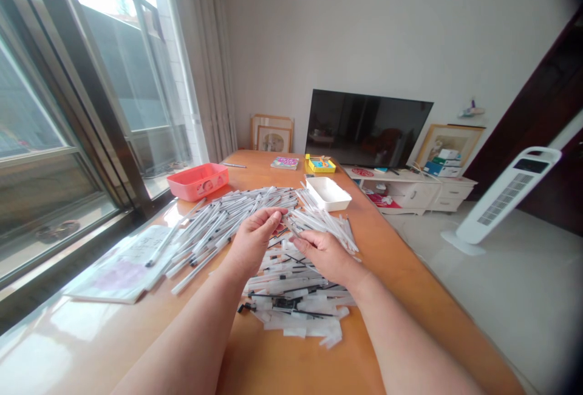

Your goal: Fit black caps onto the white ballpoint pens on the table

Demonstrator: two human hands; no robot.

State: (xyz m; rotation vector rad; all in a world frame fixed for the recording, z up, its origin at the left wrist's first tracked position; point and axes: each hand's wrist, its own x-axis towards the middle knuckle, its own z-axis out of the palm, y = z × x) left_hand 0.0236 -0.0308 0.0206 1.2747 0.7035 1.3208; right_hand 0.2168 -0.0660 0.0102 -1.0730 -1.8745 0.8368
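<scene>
Over the middle of the heap, my left hand (pixel 259 232) and my right hand (pixel 324 251) face each other, fingers closed in a pinch. Between their fingertips runs a slim, pale pen (pixel 290 225); its details are too small to make out. Left of my hands lies a large pile of clear pens with black ends (pixel 214 225). Behind my right hand is a bundle of translucent white tubes (pixel 325 219). Below and between my wrists spread clear plastic sleeves (pixel 296 285), mixed with thin black refills and small black caps (pixel 246 307).
On the wooden table (pixel 268 364) stand a red plastic basket (pixel 198 182) and a white tray (pixel 328 193). Further back are a yellow box (pixel 321 166) and a booklet (pixel 285 163). A notebook (pixel 121 267) lies at the left, by the window. A white tower fan (pixel 505 194) stands right.
</scene>
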